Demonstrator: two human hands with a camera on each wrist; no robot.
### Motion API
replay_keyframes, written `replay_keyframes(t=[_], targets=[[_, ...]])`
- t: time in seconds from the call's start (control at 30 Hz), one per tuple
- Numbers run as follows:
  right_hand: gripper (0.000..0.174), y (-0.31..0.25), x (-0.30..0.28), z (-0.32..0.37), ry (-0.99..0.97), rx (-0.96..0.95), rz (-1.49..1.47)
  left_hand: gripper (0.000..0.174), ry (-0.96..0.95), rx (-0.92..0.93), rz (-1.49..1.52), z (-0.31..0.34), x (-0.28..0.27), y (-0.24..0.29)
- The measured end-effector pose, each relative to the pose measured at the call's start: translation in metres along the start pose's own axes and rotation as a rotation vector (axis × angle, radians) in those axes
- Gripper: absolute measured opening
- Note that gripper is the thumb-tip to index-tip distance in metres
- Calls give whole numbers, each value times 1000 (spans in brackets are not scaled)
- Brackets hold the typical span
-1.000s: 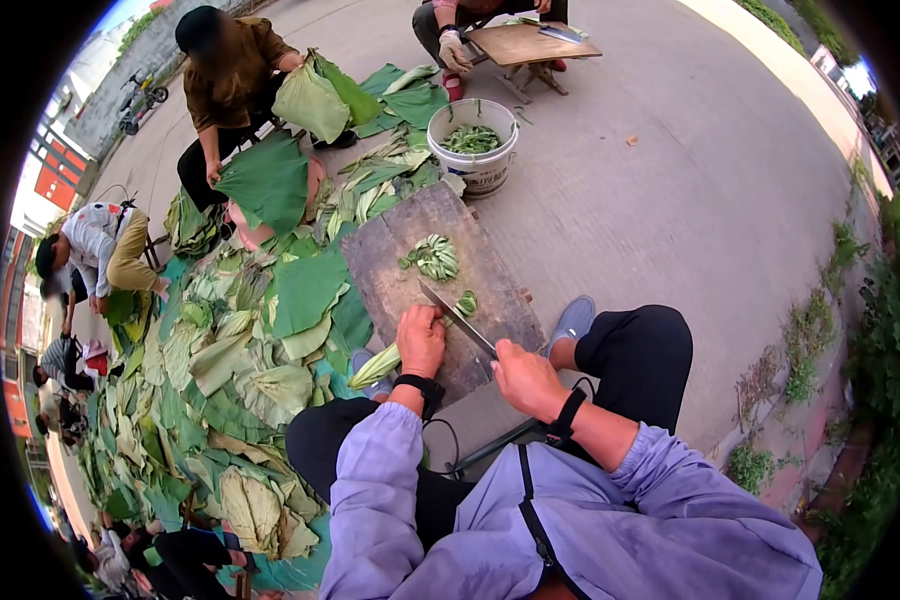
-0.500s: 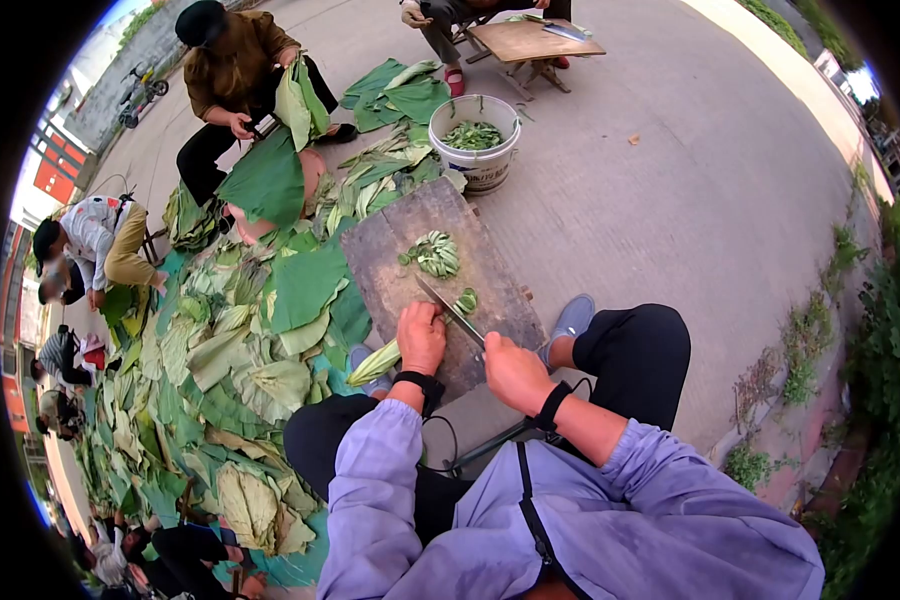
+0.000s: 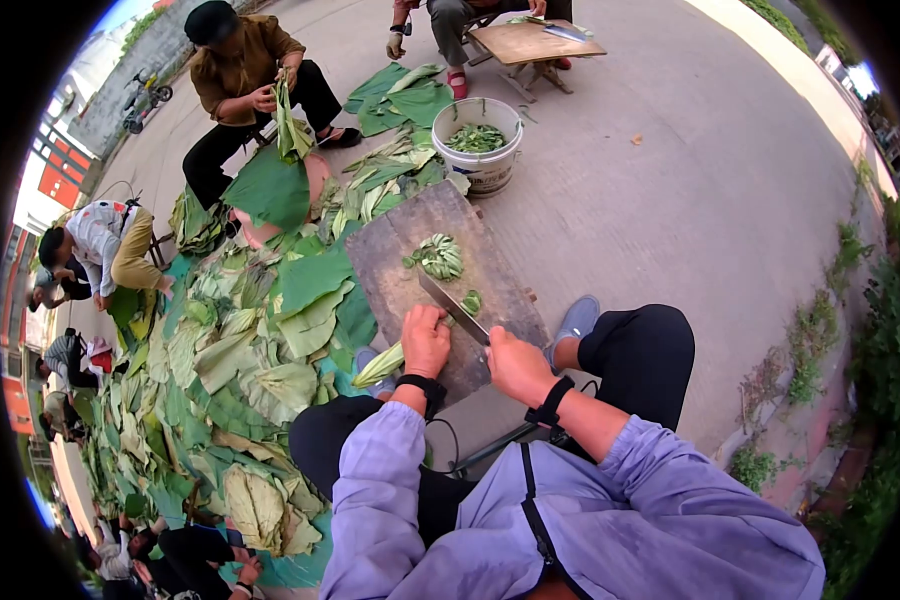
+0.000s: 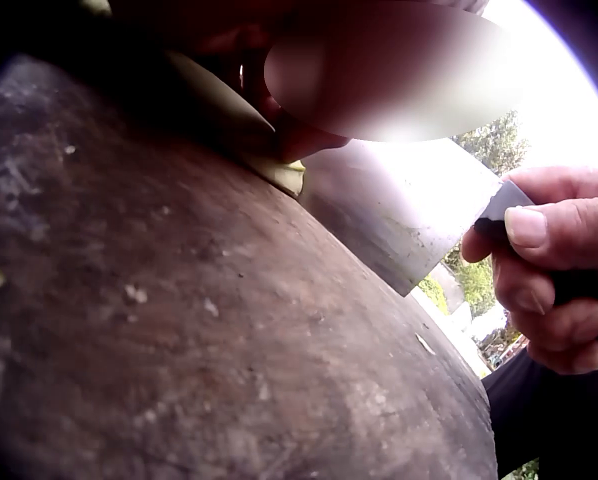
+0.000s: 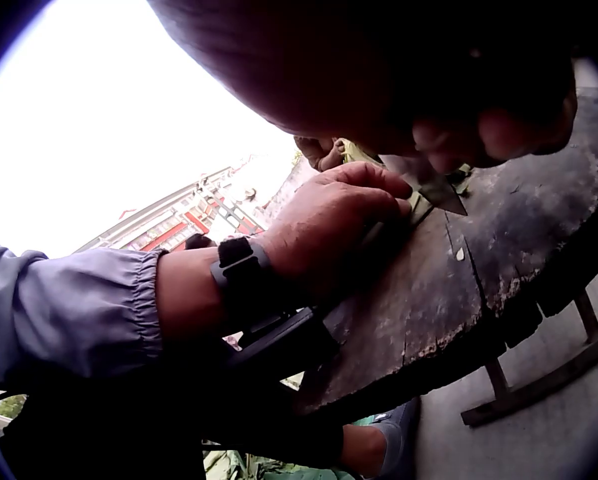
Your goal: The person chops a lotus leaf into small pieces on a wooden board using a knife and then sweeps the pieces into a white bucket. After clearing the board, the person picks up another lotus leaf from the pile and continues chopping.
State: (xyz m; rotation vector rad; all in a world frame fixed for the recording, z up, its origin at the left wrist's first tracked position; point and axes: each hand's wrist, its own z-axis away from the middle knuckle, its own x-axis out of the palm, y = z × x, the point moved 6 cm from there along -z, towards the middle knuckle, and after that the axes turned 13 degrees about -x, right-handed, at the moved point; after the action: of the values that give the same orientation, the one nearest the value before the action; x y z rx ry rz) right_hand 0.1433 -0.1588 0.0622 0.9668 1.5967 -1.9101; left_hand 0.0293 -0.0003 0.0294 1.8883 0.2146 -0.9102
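Observation:
My left hand (image 3: pixel 426 342) holds a rolled bundle of pale green leaves (image 3: pixel 380 366) down on a worn wooden board (image 3: pixel 390 250). The bundle's tail sticks out behind the hand, toward my leg. In my right hand (image 3: pixel 520 367) is the handle of a broad-bladed kitchen knife (image 3: pixel 455 308). Its blade stands on edge right at the left fingertips, as the left wrist view also shows, with the blade (image 4: pixel 389 200) beside the bundle's cut end (image 4: pixel 294 180). A small cut piece (image 3: pixel 471 301) lies just past the blade, and a heap of sliced leaf strips (image 3: pixel 438 257) sits farther up the board.
A white bucket (image 3: pixel 510 165) with chopped greens stands beyond the board. Large leaves (image 3: pixel 260 390) cover the ground on the left. A person (image 3: pixel 240 90) sits there handling leaves; another sits behind a low table (image 3: pixel 530 42). My knees flank the board's near end.
The right hand and knife have shifted slightly up and left; the left hand stays on the bundle. The seated person at upper left has brought both hands together, gathering the leaf.

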Motion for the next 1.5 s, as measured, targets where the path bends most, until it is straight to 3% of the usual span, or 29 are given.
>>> replay_keyframes(t=[0.87,1.5], targets=[[24,-6,-12,31,31,-84,18,16,-22,-71,13,-1,3,-12],[17,-9,5,6,-12,-46,84,14,10,-36,-8,0,2,-5]])
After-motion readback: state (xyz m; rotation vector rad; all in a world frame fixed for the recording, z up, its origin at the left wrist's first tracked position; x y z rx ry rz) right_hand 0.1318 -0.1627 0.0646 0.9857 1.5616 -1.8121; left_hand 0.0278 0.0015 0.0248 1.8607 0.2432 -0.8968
